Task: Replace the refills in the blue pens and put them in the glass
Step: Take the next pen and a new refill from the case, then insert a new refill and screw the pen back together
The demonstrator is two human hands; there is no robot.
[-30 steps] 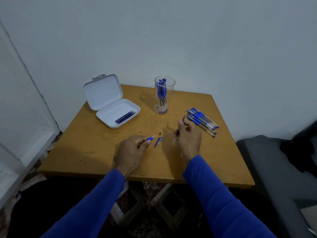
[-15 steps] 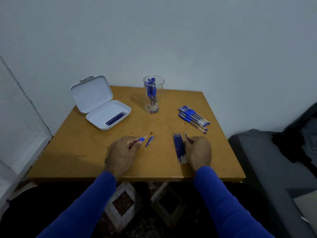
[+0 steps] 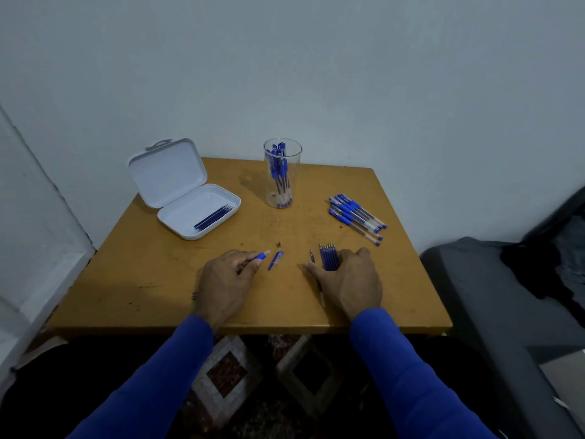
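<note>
The left hand (image 3: 226, 280) pinches an opened pen barrel (image 3: 261, 256), apparently awaiting a refill; the right hand (image 3: 351, 280) rests relaxed on the used refills (image 3: 327, 256) on the worktop (image 3: 158, 280); the glass (image 3: 282, 172), holding finished pens, stands behind.

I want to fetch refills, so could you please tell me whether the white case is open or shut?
Open: the white case's lid stands tilted back, showing dark refills lying in its tray.
</note>
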